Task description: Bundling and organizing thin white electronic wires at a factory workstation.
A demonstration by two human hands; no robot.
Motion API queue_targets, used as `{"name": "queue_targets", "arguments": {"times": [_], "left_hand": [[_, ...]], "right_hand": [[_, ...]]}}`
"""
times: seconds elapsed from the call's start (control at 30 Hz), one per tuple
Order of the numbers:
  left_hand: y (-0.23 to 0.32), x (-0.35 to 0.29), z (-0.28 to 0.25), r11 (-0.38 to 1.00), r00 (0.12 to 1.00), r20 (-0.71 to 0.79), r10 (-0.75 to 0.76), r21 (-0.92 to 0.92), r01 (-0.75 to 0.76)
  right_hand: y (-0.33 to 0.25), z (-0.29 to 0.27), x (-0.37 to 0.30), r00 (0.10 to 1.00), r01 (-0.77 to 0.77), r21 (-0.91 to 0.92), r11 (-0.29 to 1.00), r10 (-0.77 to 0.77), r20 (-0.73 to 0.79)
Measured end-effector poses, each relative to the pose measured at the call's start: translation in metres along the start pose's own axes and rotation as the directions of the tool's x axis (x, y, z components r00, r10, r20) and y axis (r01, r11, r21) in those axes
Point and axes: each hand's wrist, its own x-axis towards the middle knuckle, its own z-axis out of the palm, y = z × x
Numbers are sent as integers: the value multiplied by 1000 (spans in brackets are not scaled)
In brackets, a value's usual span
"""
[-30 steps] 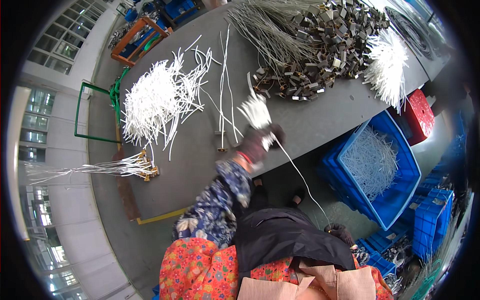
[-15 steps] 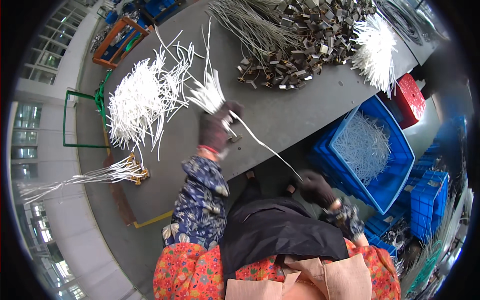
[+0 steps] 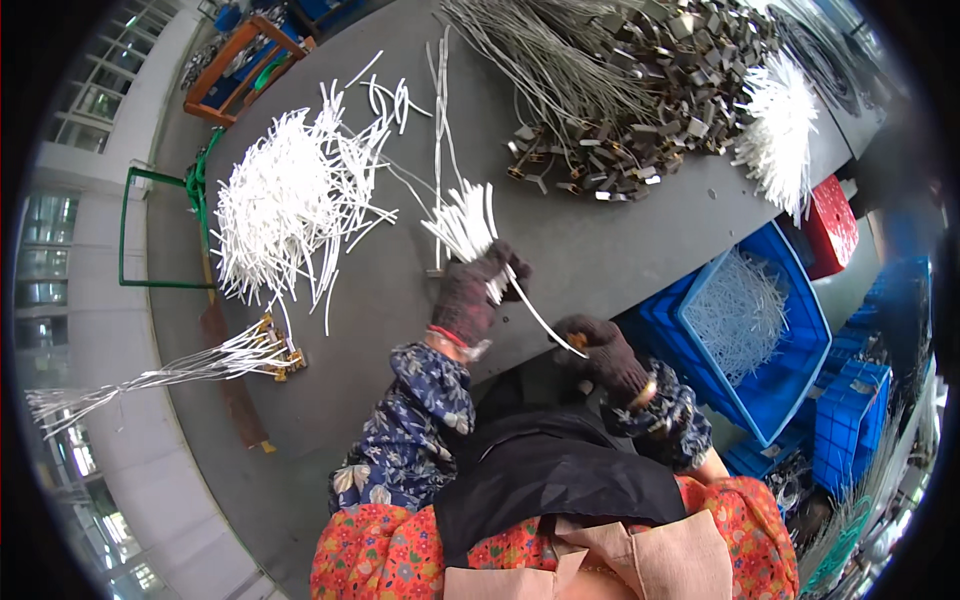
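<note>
My left hand (image 3: 468,303), in a dark knitted glove, is closed round a bunch of short white tubes (image 3: 462,222) above the grey table. From that hand one thin white tube (image 3: 541,317) curves down to my gloved right hand (image 3: 606,360). The right fingers are pinched together at its lower end, in front of the table's near edge. Beyond the bunch, long pale wires (image 3: 441,120) lie on the table. A large loose pile of white tubes (image 3: 285,205) is spread to the left.
At the far right lies a heap of wires with dark metal-cased ends (image 3: 640,140), beside a white tube bundle (image 3: 780,135). A blue crate (image 3: 700,345) of thin white strands and a red box (image 3: 832,225) stand right. Brass-ended wires (image 3: 215,358) overhang the left edge.
My right hand has moved left and slightly up, closer to the left hand, and the span of white strand between them is shorter. My left hand with the bunch has shifted right and down.
</note>
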Motion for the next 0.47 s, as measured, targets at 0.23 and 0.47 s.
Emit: {"name": "queue_targets", "arguments": {"times": [0.23,0.47], "left_hand": [[-14,-5,8,997,997,-72,22,-78,-28],[11,-13,43,861,955,38,294,422,-282]], "right_hand": [[22,-27,-42,980,-11,361,933,-61,187],[47,-23,-82,913,-270,408,872,367,-179]]}}
